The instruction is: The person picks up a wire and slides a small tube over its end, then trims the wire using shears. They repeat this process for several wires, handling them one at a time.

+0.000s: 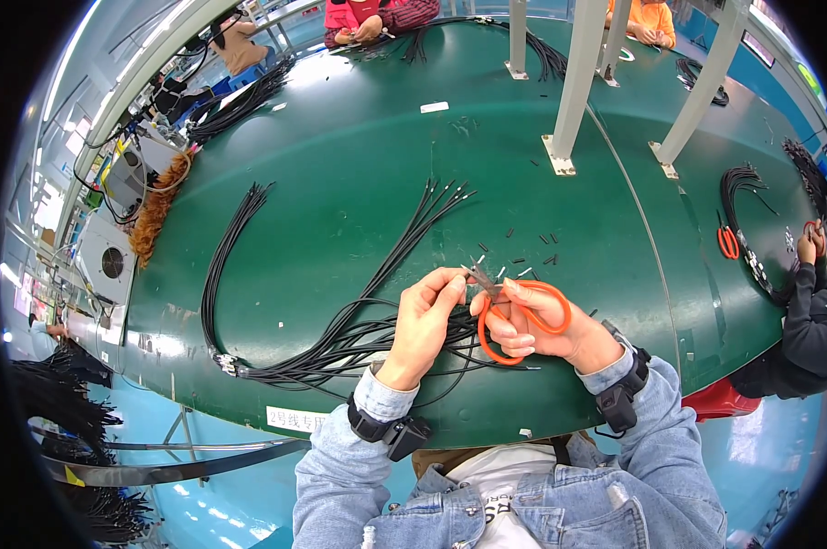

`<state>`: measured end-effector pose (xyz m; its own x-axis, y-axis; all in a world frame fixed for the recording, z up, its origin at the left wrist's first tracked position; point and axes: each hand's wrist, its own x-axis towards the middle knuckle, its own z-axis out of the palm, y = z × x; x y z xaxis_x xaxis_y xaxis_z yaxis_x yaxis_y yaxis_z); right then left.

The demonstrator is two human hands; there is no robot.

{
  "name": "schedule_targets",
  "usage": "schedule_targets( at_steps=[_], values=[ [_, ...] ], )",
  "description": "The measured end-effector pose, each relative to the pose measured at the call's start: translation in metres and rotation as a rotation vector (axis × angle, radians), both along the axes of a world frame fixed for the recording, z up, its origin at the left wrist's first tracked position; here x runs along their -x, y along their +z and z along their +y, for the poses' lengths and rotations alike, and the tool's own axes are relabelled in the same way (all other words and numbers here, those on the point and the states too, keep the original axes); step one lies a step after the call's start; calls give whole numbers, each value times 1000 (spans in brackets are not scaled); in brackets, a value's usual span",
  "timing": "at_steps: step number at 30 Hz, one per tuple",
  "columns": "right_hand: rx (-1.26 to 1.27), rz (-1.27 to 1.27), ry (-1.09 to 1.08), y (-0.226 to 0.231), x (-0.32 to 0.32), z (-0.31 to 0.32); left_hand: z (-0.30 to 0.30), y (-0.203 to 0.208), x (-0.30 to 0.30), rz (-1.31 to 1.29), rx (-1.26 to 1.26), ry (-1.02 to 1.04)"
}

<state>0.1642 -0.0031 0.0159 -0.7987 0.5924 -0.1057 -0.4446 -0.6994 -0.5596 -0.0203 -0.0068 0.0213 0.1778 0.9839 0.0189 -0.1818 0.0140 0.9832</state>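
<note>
My right hand [534, 322] is closed around a pair of scissors [560, 300] with orange loop handles, its fingers in and about the loops. The metal blades point up and left, close to the fingertips of my left hand [426, 316]. Thumb and forefinger of that left hand are pinched together; what lies between them is too small to make out. Beneath both hands spreads a bundle of thin black cables [340, 352], gathered by a pale tie at its left end. Short black and white pieces [525, 272] lie scattered just beyond the scissors.
The green table [340, 165] carries grey metal posts [578, 82] at the back right. Another cable bundle [741, 197] and a pair of orange-handled scissors [727, 242] lie at the right, near a person in dark sleeves. Other people sit along the far edge. A white label [295, 419] marks the front edge.
</note>
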Motion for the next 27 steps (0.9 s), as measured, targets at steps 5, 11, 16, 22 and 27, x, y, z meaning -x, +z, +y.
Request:
schedule_targets(
  at_steps=[5, 11, 16, 22, 27],
  values=[
    [-41, -67, -42, 8, 1, -1, -1, -1, 0, 22, -2, -9],
    [-174, -213, -107, 22, 3, -5, -1, -1, -4, 28, -8, 42],
    [-296, -301, -161, 17, 5, -5, 0, -3, -2, 57, -17, 13],
    [-395, -433, -153, 24, 5, -6, 2, -5, -1, 58, -8, 17],
    [-484, -511, -268, 29, 2, -4, 1, -3, -5, 16, -12, 82]
  ],
)
